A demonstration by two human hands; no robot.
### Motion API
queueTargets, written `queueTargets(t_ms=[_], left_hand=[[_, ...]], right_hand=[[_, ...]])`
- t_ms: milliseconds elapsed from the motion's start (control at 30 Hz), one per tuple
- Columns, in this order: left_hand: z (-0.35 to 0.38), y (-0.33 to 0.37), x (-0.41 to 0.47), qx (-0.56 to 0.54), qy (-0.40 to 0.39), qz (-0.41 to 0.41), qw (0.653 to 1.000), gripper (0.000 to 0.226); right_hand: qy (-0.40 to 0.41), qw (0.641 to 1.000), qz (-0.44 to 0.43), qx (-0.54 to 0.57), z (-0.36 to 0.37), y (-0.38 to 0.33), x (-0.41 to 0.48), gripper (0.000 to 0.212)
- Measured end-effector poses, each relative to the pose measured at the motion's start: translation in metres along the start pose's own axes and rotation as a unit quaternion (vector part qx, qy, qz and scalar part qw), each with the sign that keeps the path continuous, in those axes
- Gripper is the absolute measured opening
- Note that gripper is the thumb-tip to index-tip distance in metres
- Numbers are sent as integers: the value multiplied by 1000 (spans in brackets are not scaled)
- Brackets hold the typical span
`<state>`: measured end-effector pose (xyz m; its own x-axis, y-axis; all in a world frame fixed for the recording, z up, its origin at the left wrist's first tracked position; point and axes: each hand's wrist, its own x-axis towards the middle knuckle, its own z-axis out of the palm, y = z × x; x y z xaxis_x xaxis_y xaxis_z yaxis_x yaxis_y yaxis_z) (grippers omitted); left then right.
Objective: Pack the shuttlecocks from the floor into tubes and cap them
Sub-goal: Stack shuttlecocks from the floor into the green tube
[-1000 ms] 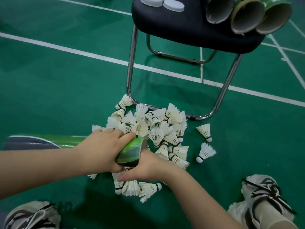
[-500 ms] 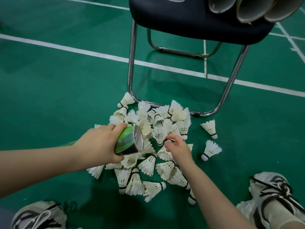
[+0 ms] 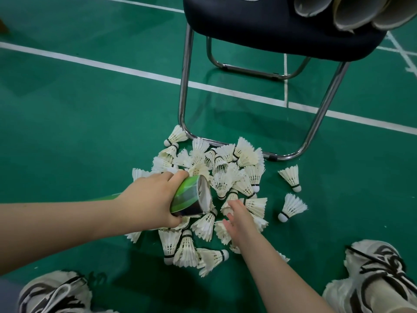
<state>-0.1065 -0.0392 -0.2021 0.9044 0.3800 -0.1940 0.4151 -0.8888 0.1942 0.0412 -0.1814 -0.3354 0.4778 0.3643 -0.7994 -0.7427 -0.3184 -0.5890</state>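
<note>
The left hand [image 3: 149,199] grips a glossy green cardboard tube [image 3: 186,196] near its open mouth, which is tilted towards a heap of white feather shuttlecocks [image 3: 225,179] on the green court floor [image 3: 90,132]. The right hand [image 3: 240,219] is open with its fingers spread, holding nothing, low over the near side of the heap. Two more shuttlecocks lie apart to the right [image 3: 291,177]. Behind the heap stands a black-seated chrome-legged chair [image 3: 270,26] carrying three open-ended tubes [image 3: 352,12].
</note>
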Motion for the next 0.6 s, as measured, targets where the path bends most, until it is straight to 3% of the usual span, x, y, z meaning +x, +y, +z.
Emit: queueTargets(t_ms=[100, 200, 300, 367, 467, 600], left_hand=[[2, -2, 0, -6, -5, -9, 1000, 78], [4, -4, 2, 0, -16, -19, 1000, 79], [4, -7, 3, 3, -32, -13, 999, 77], [3, -10, 4, 4, -36, -8, 999, 76], [0, -12, 5, 9, -34, -5, 999, 73], [-7, -12, 6, 10, -42, 4, 999, 69]], right_hand=[[53, 998, -8, 40, 1, -9, 6, 38], [133, 989, -63, 13, -2, -9, 11, 18], [245, 959, -140, -11, -11, -11, 2, 3], [276, 940, -199, -23, -14, -17, -13, 1], [213, 926, -311, -28, -7, -24, -35, 16], [38, 898, -438, -34, 13, -46, -74, 23]])
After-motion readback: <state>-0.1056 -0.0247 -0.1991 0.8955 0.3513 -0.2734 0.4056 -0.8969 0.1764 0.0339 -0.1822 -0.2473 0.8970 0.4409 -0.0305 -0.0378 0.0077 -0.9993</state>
